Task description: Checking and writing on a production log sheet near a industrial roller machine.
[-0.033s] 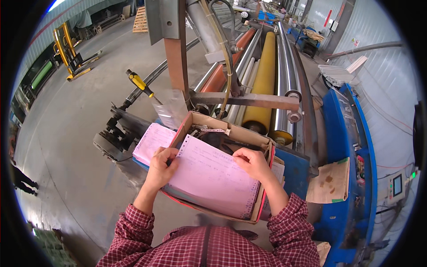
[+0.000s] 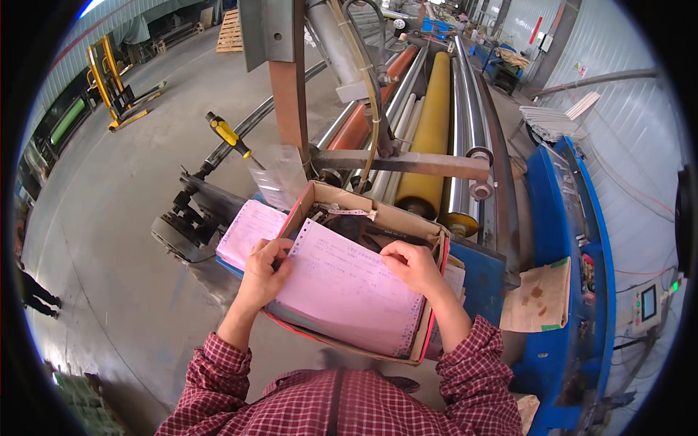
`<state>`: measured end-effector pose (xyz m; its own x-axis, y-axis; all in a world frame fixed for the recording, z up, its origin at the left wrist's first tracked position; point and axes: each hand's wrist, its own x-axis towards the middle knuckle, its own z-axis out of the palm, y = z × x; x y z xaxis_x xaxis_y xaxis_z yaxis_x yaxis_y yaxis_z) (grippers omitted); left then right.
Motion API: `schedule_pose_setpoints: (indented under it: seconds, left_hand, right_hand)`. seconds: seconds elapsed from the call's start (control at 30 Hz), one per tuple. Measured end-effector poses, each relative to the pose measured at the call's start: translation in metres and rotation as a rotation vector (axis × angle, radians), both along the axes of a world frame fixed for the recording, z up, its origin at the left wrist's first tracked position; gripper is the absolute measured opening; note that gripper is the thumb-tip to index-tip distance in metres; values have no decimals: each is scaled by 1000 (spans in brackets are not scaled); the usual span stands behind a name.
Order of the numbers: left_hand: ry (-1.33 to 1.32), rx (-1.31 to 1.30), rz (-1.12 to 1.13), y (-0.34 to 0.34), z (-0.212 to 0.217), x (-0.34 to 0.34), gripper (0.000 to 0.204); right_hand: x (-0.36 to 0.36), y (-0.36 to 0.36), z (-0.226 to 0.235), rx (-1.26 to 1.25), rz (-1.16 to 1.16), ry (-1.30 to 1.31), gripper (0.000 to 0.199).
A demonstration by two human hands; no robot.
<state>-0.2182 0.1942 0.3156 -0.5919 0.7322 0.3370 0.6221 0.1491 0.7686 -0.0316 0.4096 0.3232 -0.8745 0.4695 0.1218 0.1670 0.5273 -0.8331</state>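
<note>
An open cardboard box (image 2: 435, 234) rests on a blue machine ledge in front of me. A stack of pink perforated paper sheets (image 2: 349, 291) lies across the top of it. My left hand (image 2: 263, 272) grips the top sheet's left edge, thumb on top. My right hand (image 2: 413, 265) pinches the same sheet at its upper right corner. Another pink sheet (image 2: 247, 231) hangs out over the box's left side. Dark parts and a strip of tape lie inside the box behind the paper.
A yellow-handled screwdriver (image 2: 227, 134) and a clear plastic bag (image 2: 280, 178) sit just beyond the box. Behind are a yellow roller (image 2: 430, 131), steel rollers and a rusty post (image 2: 289, 94). A blue machine frame (image 2: 563, 218) with a cardboard piece (image 2: 542, 294) stands right. A person's legs (image 2: 33, 294) show far left.
</note>
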Motion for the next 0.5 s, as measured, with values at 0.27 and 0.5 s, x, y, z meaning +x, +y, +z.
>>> schedule_pose_setpoints:
  seconds: [0.27,0.5]
  left_hand:
    - [159,-22,-11,2,1,1,28]
    - [280,19,-14,3,-5,0,11]
  right_hand:
    - [-2,7,-14,138,9,-156,19]
    - [-1,5,-13,138,42,-168,19]
